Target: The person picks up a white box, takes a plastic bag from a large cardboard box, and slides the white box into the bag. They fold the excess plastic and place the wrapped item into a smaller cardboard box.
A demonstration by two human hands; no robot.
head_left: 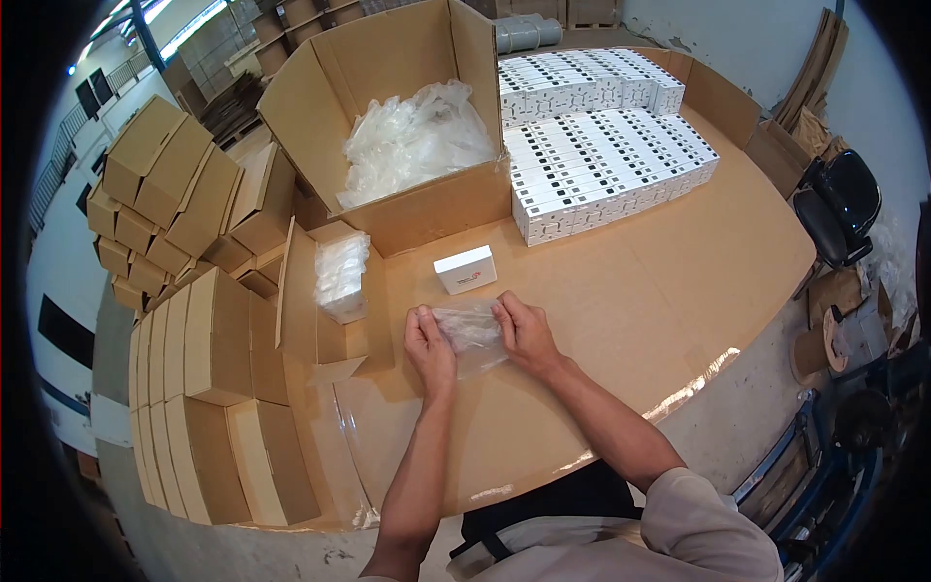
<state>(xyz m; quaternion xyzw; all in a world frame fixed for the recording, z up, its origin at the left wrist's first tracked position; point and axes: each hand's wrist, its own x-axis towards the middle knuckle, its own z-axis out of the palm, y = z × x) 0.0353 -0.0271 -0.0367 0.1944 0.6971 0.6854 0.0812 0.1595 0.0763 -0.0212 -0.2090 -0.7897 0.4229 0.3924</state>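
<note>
Where stacked brown cartons (184, 339) fill nine o'clock, left hand (430, 344), fingers curled, pinches one edge of clear plastic bag (472, 335); right hand (524, 330) pinches the other, apparently to spread it flat on the table (630, 291). Small white box (465, 269) sits at twelve o'clock (within easy reach).

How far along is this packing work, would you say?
A good deal looks done: rows of white boxes stand side by side at the far end of the table. In hand: the left hand and right hand hold a clear plastic bag, one small white box just beyond it. Probably left: the open carton holds a heap of plastic bags.
</note>
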